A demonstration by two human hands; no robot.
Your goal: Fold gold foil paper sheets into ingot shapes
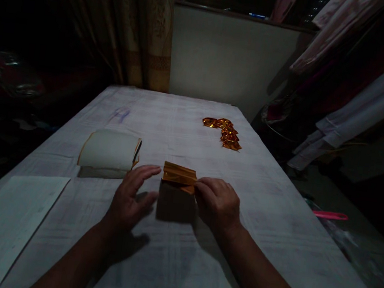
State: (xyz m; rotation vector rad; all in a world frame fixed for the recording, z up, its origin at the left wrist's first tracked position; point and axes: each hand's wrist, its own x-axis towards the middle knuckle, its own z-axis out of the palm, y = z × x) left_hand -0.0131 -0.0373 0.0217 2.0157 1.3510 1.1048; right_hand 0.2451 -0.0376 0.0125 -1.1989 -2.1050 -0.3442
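Note:
A creased sheet of gold foil paper hangs just above the table, its dark shadow on the cloth below. My right hand pinches the sheet at its right end. At the other end my left hand is open, thumb and fingers apart, close to the foil but not seen touching it. Behind that hand lies a stack of pale paper sheets with gold edges. Several folded gold foil pieces rest in a curved row farther back on the right.
A large white paper sheet lies at the table's left front. White checked cloth covers the table. A patterned curtain hangs behind it, clothes hang at the right, and a pink strip-like object is beyond the right edge.

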